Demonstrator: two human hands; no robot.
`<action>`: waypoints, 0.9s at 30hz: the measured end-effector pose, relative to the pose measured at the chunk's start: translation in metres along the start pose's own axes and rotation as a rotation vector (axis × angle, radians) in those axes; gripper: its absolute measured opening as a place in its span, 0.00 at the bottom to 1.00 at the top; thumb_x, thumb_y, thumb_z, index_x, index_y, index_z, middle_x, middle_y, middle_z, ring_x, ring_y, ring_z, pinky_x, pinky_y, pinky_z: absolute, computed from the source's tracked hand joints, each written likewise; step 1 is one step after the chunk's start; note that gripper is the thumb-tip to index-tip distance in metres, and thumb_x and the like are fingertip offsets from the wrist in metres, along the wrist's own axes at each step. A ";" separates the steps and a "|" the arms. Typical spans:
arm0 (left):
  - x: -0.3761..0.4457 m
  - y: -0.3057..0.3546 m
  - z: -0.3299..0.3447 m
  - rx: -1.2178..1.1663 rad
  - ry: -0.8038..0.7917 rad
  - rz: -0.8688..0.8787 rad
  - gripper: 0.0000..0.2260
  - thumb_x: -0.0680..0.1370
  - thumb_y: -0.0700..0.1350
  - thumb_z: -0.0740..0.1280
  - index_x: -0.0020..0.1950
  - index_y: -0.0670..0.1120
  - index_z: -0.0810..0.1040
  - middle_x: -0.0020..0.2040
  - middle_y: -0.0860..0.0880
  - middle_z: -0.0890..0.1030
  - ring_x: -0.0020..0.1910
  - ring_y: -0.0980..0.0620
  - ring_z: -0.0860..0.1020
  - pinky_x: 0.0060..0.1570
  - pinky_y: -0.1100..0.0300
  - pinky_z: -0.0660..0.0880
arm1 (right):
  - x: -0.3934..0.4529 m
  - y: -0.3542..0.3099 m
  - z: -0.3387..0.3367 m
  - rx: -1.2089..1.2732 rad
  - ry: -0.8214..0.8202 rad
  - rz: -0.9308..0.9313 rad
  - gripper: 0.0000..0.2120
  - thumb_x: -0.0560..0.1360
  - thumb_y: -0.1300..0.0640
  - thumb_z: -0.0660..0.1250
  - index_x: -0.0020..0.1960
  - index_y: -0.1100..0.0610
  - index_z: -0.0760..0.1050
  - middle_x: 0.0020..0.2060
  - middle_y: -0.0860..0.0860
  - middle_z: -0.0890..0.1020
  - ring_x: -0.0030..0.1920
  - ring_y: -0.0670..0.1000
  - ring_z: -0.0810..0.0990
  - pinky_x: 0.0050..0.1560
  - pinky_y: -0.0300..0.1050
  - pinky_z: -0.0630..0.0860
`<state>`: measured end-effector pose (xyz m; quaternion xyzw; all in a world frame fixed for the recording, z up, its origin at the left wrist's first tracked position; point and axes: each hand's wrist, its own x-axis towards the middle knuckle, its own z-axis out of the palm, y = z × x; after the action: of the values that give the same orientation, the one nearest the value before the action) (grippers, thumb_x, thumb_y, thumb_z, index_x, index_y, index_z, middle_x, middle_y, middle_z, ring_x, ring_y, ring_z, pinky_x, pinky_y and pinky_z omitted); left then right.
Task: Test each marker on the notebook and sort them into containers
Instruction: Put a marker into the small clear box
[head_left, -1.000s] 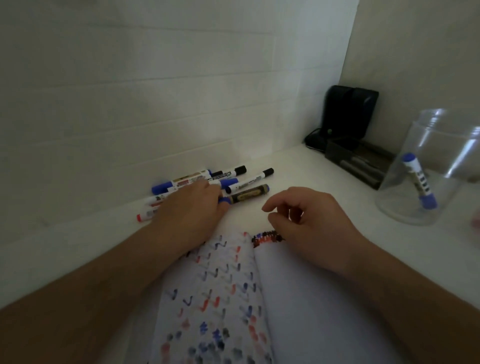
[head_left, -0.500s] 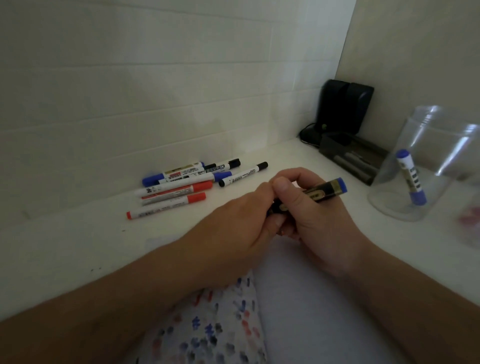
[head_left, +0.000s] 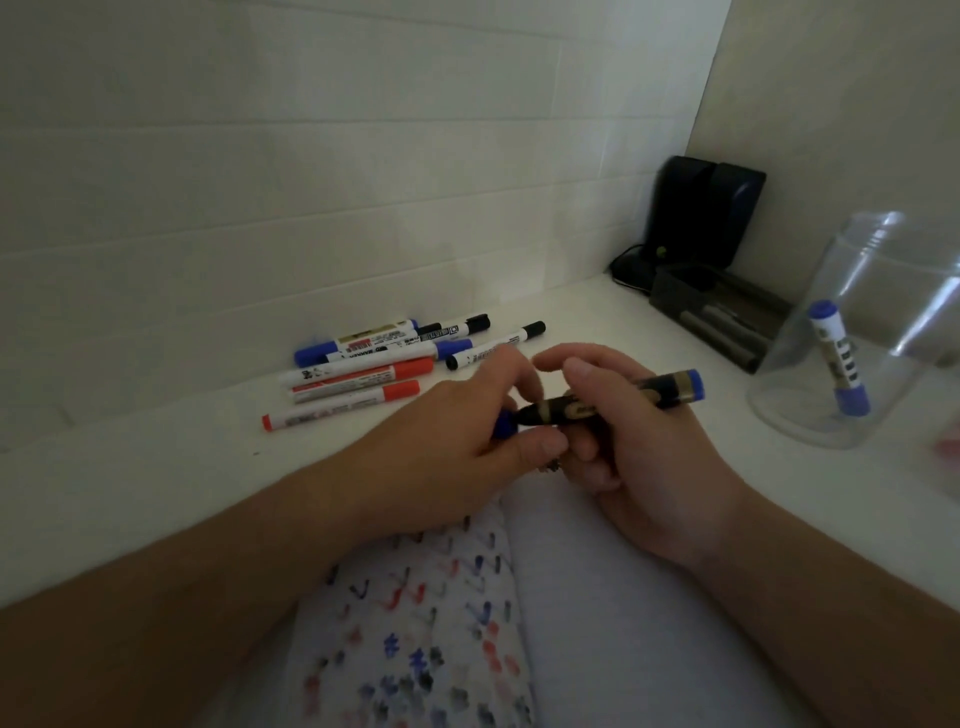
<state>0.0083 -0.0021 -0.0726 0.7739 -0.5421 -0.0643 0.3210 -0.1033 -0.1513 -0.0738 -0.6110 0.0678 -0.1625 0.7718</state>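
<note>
My right hand (head_left: 628, 441) grips a dark gold-labelled marker (head_left: 644, 395) by its barrel, its blue end pointing right. My left hand (head_left: 457, 441) pinches the marker's blue cap (head_left: 504, 423) at the left end, slightly pulled away from the dark tip. Both hands hover above the top of the open notebook (head_left: 597, 623), whose left page is covered with red, blue and black test strokes. Several markers (head_left: 374, 364) with blue, red and black caps lie in a loose pile by the wall. A clear container (head_left: 883, 322) at right holds one blue marker (head_left: 839, 358).
A dark tray (head_left: 722, 317) with dark pens sits against the right wall, behind it a black device (head_left: 701, 213) with a cable. The white tabletop meets tiled walls at back and right. Something pinkish (head_left: 948, 447) shows at the right edge.
My left hand picked the dark marker from the pile and passed it to my right hand. Since half a second ago the blue cap has come slightly away from the barrel.
</note>
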 end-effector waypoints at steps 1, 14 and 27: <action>-0.001 -0.005 -0.003 0.008 -0.011 -0.066 0.10 0.80 0.61 0.62 0.58 0.61 0.66 0.44 0.50 0.82 0.38 0.53 0.79 0.40 0.51 0.80 | 0.001 -0.002 -0.003 0.015 0.020 0.005 0.06 0.77 0.54 0.70 0.50 0.56 0.82 0.27 0.53 0.69 0.25 0.48 0.66 0.25 0.40 0.61; -0.001 -0.024 -0.007 0.176 -0.108 -0.159 0.13 0.78 0.51 0.62 0.51 0.69 0.82 0.41 0.62 0.83 0.32 0.57 0.77 0.39 0.51 0.80 | -0.004 -0.006 -0.003 -0.643 -0.007 -0.032 0.10 0.71 0.63 0.72 0.33 0.55 0.78 0.28 0.51 0.80 0.29 0.47 0.75 0.31 0.38 0.72; 0.003 -0.026 -0.006 0.078 -0.133 -0.192 0.11 0.74 0.54 0.64 0.49 0.67 0.84 0.45 0.63 0.84 0.39 0.61 0.80 0.46 0.50 0.81 | -0.001 0.004 -0.002 -0.632 0.096 0.035 0.08 0.72 0.65 0.73 0.35 0.62 0.77 0.28 0.59 0.81 0.27 0.51 0.77 0.30 0.45 0.75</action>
<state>0.0328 0.0026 -0.0817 0.8282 -0.4877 -0.1247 0.2463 -0.1039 -0.1521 -0.0780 -0.8110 0.1617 -0.1488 0.5422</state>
